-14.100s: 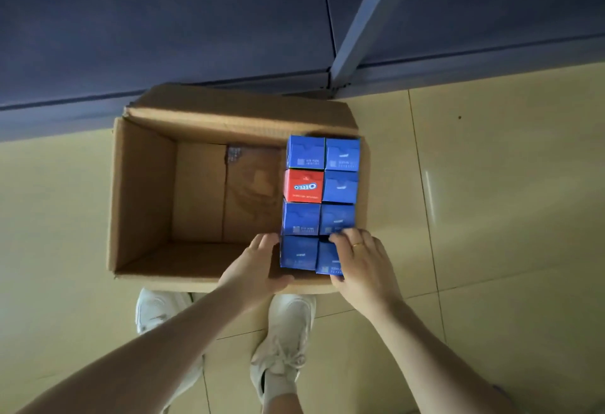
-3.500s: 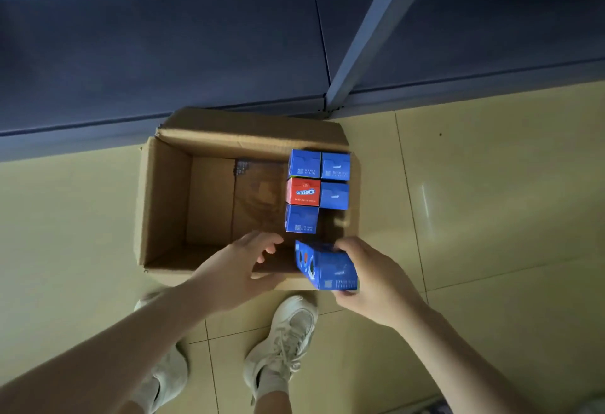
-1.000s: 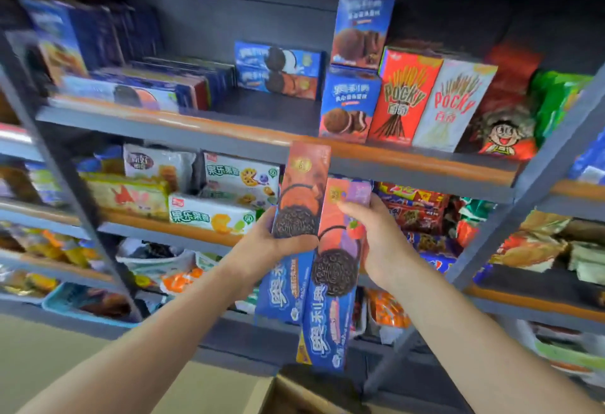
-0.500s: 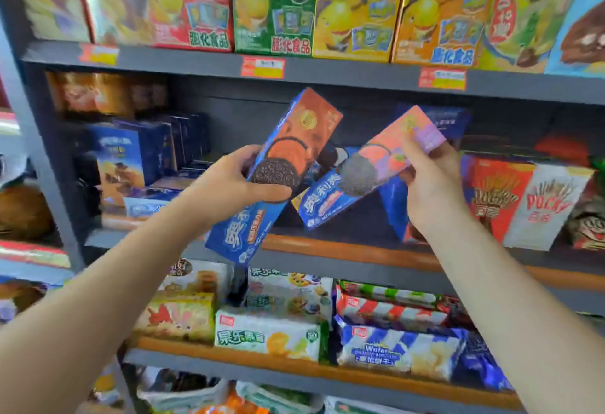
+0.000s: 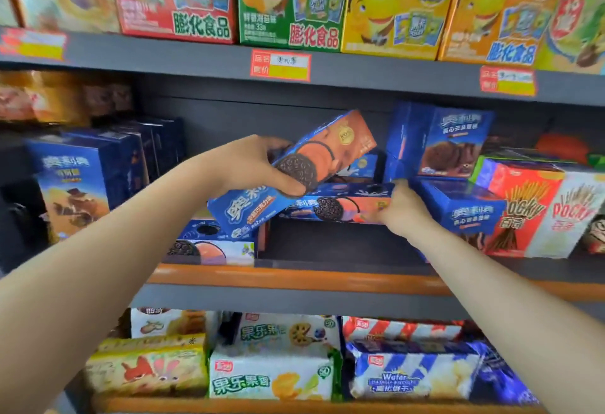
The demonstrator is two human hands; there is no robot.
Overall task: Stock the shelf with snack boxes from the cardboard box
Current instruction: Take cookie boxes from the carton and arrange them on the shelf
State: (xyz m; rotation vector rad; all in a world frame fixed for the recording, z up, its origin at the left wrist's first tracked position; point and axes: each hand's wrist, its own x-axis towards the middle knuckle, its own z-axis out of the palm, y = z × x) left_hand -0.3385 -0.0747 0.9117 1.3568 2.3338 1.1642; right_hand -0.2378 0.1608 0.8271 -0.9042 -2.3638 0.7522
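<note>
My left hand (image 5: 258, 164) grips a blue and orange Oreo box (image 5: 340, 142), held tilted in front of the middle shelf (image 5: 294, 277). My right hand (image 5: 404, 209) holds a second Oreo box (image 5: 337, 205) lying flat inside the shelf bay, above a bare patch of shelf. A stack of flat Oreo boxes (image 5: 212, 246) lies just left of that gap, under the tilted box. The cardboard box is out of view.
Upright blue Oreo boxes (image 5: 75, 181) stand at the left. To the right of my right hand sit blue boxes (image 5: 458, 204) and Pocky boxes (image 5: 543, 214). Large snack cartons (image 5: 288, 1) fill the top shelf, and biscuit packs (image 5: 271, 371) the one below.
Both hands have moved forward into the shelf bay. The right hand's box has turned from tilted to flat and gone in deeper. The left hand's box stays tilted.
</note>
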